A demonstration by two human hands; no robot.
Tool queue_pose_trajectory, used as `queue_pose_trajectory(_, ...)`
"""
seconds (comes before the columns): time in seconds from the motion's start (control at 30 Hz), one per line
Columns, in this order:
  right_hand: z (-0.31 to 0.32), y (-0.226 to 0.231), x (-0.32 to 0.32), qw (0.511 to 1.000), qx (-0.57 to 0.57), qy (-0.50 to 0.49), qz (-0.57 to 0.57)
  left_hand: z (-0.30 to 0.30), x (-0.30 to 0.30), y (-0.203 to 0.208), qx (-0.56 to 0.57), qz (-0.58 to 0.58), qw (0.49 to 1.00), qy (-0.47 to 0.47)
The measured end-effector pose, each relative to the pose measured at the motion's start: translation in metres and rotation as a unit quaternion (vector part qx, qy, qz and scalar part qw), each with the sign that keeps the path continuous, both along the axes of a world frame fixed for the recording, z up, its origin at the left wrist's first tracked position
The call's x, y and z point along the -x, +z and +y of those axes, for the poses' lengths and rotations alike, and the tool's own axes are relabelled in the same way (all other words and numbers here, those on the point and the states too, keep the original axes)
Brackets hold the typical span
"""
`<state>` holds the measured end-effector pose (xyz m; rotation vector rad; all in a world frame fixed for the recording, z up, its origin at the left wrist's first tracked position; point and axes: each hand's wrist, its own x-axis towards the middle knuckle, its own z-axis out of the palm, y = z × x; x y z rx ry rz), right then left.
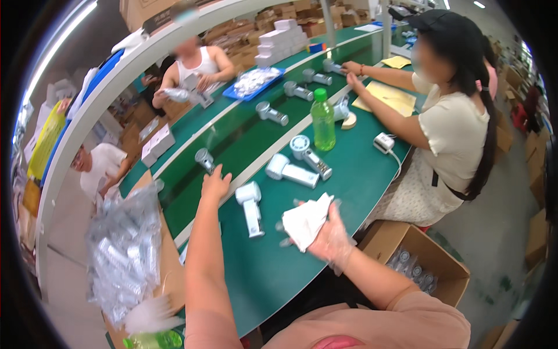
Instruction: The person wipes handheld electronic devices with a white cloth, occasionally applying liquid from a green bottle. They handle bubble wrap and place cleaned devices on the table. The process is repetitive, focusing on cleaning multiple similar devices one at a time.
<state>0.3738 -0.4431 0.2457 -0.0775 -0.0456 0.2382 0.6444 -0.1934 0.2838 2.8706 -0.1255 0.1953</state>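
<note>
My left hand reaches forward onto the green conveyor belt and closes around a small grey hand-held fan standing there. My right hand, in a thin clear glove, holds a crumpled white cloth above the green table. A white hand-held fan lies on the table between my hands. Two more white fans lie just beyond it.
A green drink bottle stands mid-table. Several grey fans ride the belt farther off. A person in a cream top sits at my right, hands on the belt. A heap of clear bags sits at left, an open cardboard box at right.
</note>
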Motion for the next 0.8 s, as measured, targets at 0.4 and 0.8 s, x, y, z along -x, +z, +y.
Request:
queue_pose_trajectory(0.4, -0.003, 0.001, 0.002, 0.998, 0.05, -0.021, 0.017, 0.011, -0.008, -0.004, 0.045, -0.218, 0.973, 0.057)
queue_pose_trajectory(0.8, -0.009, 0.004, 0.005, 0.998, 0.025, -0.051, -0.003, 0.045, 0.156, 0.04, 0.534, -0.219, 0.813, -0.077)
